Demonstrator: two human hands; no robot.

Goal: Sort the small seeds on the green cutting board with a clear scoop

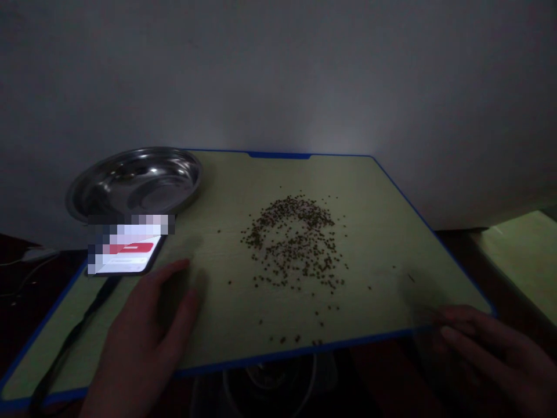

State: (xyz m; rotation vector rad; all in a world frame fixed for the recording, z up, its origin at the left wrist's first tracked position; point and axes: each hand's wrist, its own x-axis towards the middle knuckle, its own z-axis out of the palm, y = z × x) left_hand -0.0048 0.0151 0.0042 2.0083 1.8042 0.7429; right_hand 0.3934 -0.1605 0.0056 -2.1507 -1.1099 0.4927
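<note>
A scatter of small dark seeds (296, 244) lies spread over the middle of a pale green board with a blue rim (391, 191). My left hand (148, 331) rests flat on the board's near left part, fingers stretched out and empty, a little left of the seeds. My right hand (487, 348) lies at the board's near right corner, fingers extended along the edge, holding nothing that I can see. An empty steel bowl (134, 183) sits at the board's far left corner.
A phone with a lit screen (128, 249) lies just in front of the bowl, a dark cable (69, 342) running from it toward me. A grey wall stands behind. A second pale surface (522, 255) shows at the right. The room is dim.
</note>
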